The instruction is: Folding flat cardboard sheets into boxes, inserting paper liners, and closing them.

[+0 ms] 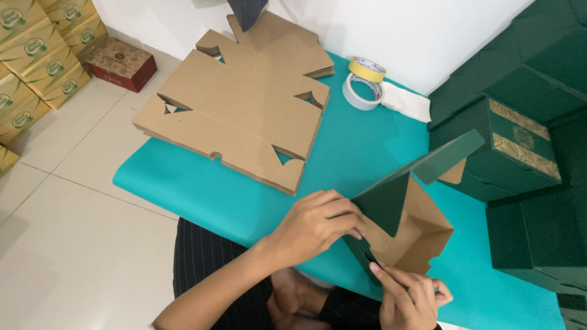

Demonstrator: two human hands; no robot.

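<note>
At five o'clock, box (pixel 400 223): half-folded, green outside.
Left hand (pixel 315 227): fingers pinching side flap.
Right hand (pixel 408 299): fingertips pressing front wall; keep creases square.

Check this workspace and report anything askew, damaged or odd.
Nothing looks damaged or spilled. The stack of flat cardboard blanks overhangs the teal mat's left edge, and the yellow tape roll leans on the white roll.

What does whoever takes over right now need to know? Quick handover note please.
Left hand: pinching the green side flap of the half-folded box.
Right hand: pressing the box's near edge.
Box sits on the teal mat, brown inside showing, one flap raised.
Done: finished green boxes stacked on the right.
Left: this box's walls, plus the flat cardboard blanks behind. Tape rolls lie by the wall.
</note>
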